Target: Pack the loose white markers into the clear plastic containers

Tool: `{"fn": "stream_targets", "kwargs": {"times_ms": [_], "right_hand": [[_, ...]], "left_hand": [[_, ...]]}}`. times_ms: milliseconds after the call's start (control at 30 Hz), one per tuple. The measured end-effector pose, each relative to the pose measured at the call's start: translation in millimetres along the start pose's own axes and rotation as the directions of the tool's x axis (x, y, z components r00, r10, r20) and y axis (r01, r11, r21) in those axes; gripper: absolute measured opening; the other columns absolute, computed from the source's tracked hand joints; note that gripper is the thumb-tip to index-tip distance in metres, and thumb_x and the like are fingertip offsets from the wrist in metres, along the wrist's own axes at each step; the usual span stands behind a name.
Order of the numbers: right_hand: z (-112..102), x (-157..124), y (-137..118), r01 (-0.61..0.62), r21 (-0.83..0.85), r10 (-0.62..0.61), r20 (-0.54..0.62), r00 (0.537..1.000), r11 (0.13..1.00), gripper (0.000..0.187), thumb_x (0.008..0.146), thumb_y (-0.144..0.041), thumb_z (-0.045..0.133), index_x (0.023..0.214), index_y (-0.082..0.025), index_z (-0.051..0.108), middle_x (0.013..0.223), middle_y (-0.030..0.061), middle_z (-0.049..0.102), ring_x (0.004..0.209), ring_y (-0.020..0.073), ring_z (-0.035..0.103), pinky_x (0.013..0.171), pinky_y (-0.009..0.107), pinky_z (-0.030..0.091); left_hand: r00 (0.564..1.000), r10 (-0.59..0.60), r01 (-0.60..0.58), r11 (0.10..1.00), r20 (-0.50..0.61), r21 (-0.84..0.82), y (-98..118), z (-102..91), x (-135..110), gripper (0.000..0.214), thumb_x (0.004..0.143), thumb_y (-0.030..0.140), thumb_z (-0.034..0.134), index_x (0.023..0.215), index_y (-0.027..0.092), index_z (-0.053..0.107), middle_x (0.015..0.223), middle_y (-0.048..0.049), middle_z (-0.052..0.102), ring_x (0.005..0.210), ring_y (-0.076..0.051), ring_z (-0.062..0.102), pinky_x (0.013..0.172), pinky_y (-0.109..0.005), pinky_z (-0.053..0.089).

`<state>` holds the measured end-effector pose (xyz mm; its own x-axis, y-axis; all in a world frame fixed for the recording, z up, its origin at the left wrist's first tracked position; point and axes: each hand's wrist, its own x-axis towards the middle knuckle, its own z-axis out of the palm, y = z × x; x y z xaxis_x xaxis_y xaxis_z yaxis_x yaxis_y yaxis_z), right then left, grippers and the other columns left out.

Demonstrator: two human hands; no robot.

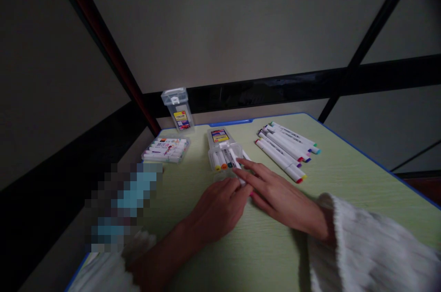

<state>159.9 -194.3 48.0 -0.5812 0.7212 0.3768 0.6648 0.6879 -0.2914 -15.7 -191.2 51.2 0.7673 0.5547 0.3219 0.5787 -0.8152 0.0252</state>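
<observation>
A clear plastic marker box [221, 139] lies with its open end toward me, and several white markers [217, 161] show in its mouth. One white marker [235, 157] slants out of it toward my hands; a pink end shows between them. My left hand [220, 209] is closed, its fingers curled round the lower part of that marker. My right hand [275, 191] reaches in from the right with fingers stretched out and apart, the fingertips resting on the same marker. My left hand partly hides the box's clear lid.
Several loose white markers [282, 149] with coloured ends lie to the right. At the back left stands a closed clear box [179, 112]; a flat pack of markers [167, 149] lies before it. The green table [344, 177] has a blue edge. A blurred patch covers the left side.
</observation>
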Motion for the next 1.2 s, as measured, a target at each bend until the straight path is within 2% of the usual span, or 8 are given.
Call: {"fn": "stream_targets", "kwargs": {"times_ms": [167,400,667,867,1033,1200], "right_hand": [[1.5,0.4,1.9,-0.004,0.03,0.004,0.008,1.0,1.0,0.049,0.085,-0.015,0.036,0.133,-0.016,0.03,0.136,0.0135,0.032,0.122,0.0235,0.035,0.099,0.044,0.035],[1.6,-0.8,1.3,-0.017,0.03,0.016,0.023,1.0,0.999,0.049,0.083,-0.012,0.036,0.132,-0.012,0.032,0.138,0.0143,0.029,0.124,0.0229,0.034,0.1,0.041,0.034],[4.1,-0.5,1.5,-0.014,0.004,0.014,0.034,0.999,1.0,0.05,0.082,-0.012,0.037,0.132,-0.014,0.03,0.139,0.0135,0.027,0.123,0.0235,0.035,0.099,0.039,0.036],[5.0,0.0,0.2,-0.003,-0.013,0.003,-0.004,1.0,1.0,0.051,0.084,-0.014,0.037,0.133,-0.01,0.025,0.137,0.0156,0.031,0.124,0.0241,0.033,0.099,0.039,0.036],[4.5,-0.2,-3.3,-0.026,0.017,0.027,-0.051,0.998,1.0,0.041,0.084,-0.018,0.041,0.123,-0.01,0.034,0.125,0.017,0.044,0.117,0.025,0.042,0.095,0.041,0.04],[3.3,-0.5,-6.8,-0.054,0.086,0.058,-0.045,0.997,0.995,0.02,0.087,-0.024,0.039,0.103,-0.014,0.044,0.098,0.0126,0.057,0.091,0.0232,0.056,0.078,0.041,0.048]], "left_hand": [[1.0,-0.01,0.01,1.0,-0.018,0.003,-0.4,0.2,-0.2,0.021,0.084,0.014,0.036,0.1,0.015,0.049,0.083,-0.0053,0.054,0.078,-0.018,0.053,0.072,-0.031,0.048],[1.0,-0.017,0.017,1.0,-0.012,0.016,-0.3,0.2,1.0,0.019,0.082,0.013,0.039,0.097,0.014,0.05,0.08,-0.0047,0.054,0.076,-0.018,0.052,0.07,-0.031,0.047],[0.992,0.001,0.002,1.0,-0.13,0.021,-0.2,3.1,-1.2,0.017,0.083,0.021,0.041,0.094,0.014,0.052,0.078,-0.0049,0.057,0.074,-0.018,0.055,0.068,-0.032,0.048],[0.978,-0.066,0.061,0.998,-0.199,-0.031,-1.1,4.2,-2.3,0.018,0.082,0.026,0.046,0.095,0.014,0.051,0.079,-0.0053,0.06,0.075,-0.019,0.056,0.069,-0.033,0.049],[0.961,-0.103,0.087,0.994,-0.258,-0.072,-2.8,4.9,-2.5,0.017,0.085,0.025,0.041,0.094,0.015,0.051,0.078,-0.0058,0.061,0.074,-0.017,0.059,0.069,-0.031,0.05],[0.948,-0.116,0.089,0.991,-0.297,-0.104,-3.0,4.6,-3.2,0.017,0.086,0.022,0.038,0.096,0.015,0.05,0.08,-0.0065,0.062,0.073,-0.017,0.06,0.067,-0.03,0.05]]}}
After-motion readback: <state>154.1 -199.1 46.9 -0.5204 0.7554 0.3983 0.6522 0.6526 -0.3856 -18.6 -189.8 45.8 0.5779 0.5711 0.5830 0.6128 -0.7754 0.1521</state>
